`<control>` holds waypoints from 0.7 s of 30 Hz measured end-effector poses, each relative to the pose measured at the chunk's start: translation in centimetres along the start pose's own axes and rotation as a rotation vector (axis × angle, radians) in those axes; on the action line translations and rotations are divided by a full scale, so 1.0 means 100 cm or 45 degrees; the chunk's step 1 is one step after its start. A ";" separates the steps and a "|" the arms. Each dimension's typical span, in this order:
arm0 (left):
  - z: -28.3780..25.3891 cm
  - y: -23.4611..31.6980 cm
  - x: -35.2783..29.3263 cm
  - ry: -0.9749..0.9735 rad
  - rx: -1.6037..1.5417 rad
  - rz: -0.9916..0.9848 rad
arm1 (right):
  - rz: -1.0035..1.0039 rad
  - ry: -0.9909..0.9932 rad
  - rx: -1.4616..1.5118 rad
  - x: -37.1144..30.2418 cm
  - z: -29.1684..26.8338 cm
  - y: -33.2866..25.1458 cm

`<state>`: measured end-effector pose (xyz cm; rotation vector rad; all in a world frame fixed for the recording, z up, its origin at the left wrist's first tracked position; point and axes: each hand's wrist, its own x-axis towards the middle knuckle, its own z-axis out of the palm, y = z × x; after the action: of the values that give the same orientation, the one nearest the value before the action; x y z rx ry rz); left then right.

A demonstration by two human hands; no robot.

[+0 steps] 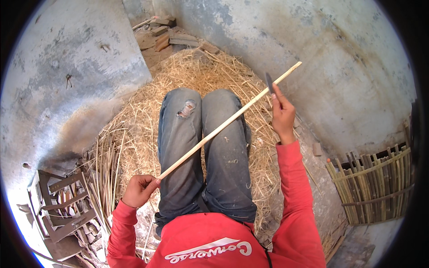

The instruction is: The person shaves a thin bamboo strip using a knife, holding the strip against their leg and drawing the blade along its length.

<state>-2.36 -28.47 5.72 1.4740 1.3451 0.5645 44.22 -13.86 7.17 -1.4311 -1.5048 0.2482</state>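
A long pale stick, peeled and smooth like split bamboo or cane, slants over my jeans from lower left to upper right. My left hand is closed round its lower end, thumb and fingers pinching it by my left knee's outer side. Up at the right, my right hand is closed on a knife whose dark blade lies against the stick near its far end. The forefinger reaches along beside the blade. The knife's handle is hidden in the palm.
Straw-like shavings cover the floor round my legs. Thin strips lie in a bundle at left, above a broken wooden frame. A woven stick panel stands at right. Bricks pile by the far wall.
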 end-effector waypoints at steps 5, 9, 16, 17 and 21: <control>0.002 0.001 0.003 0.039 -0.012 -0.022 | -0.115 0.025 0.042 -0.023 0.032 -0.002; -0.002 0.002 -0.003 -0.009 -0.025 -0.078 | -0.239 -0.165 0.021 -0.021 0.019 0.002; -0.009 -0.021 0.004 0.024 0.065 0.013 | -0.124 -0.010 0.167 -0.029 0.031 -0.008; -0.009 -0.019 -0.003 0.019 -0.024 -0.034 | -0.114 -0.162 0.018 -0.030 0.019 -0.011; -0.001 -0.007 0.003 0.013 0.014 -0.005 | -0.253 -0.001 0.037 0.000 0.019 0.010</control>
<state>-2.67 -28.21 5.10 1.4791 1.3606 0.5632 43.46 -12.69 5.61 -1.2481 -1.6249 0.1485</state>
